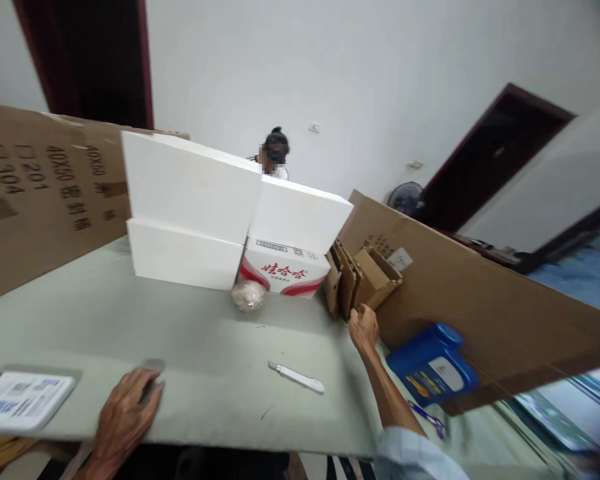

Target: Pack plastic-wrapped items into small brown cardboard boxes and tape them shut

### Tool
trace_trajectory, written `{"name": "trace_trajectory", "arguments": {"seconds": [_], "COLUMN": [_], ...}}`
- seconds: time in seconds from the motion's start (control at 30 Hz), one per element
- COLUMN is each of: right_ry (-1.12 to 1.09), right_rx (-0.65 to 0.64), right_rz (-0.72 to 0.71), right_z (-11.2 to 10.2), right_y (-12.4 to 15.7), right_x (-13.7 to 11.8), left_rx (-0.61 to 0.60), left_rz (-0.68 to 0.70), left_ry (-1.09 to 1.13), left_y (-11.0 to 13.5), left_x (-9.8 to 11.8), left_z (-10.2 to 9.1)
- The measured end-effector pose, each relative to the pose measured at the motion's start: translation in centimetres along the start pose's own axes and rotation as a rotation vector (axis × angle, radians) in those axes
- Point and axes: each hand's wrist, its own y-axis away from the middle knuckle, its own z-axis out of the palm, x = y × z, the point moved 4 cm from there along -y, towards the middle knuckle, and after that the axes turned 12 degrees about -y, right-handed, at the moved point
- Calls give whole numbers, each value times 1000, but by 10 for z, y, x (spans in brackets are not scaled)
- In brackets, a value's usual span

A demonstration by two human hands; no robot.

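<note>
My left hand rests on the green tabletop near its front edge, thumb apart from the fingers, holding nothing. To the right, my right hand reaches forward with curled fingers at the lower edge of a small brown cardboard box. Its fingertips are partly hidden against the cardboard. More folded cardboard pieces stand just left of that box. A white utility knife lies between my hands. Behind it sits a crumpled clear plastic ball, touching the front of a white and red printed carton.
White boxes are stacked at the back. Large cardboard sheets stand at the left and right. A blue bottle and purple scissors are beside my right forearm. A white device lies front left. A person is beyond the boxes.
</note>
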Motion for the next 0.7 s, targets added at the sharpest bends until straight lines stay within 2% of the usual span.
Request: {"name": "trace_trajectory", "arguments": {"seconds": [0.07,0.23,0.33,0.47,0.7], "right_ry": [-68,-260,-295,-214,-180], "right_rx": [-39,-248,-292,-255,-177], "right_rz": [-66,-322,-435,-578,-692], "right_z": [10,43,55,66,77], "right_y": [36,137,179,201,199], "right_x": [-8,-43,-54,-47,-33], "left_rx": [-3,-47,-65,-97,-147], "left_rz": [-18,-78,-109,-156,-251], "left_ry": [25,41,33,38,110], "left_y": [-4,-7,-8,-9,-14], "left_x": [5,9,9,9,11], "left_z": [-2,-1,2,6,4]}}
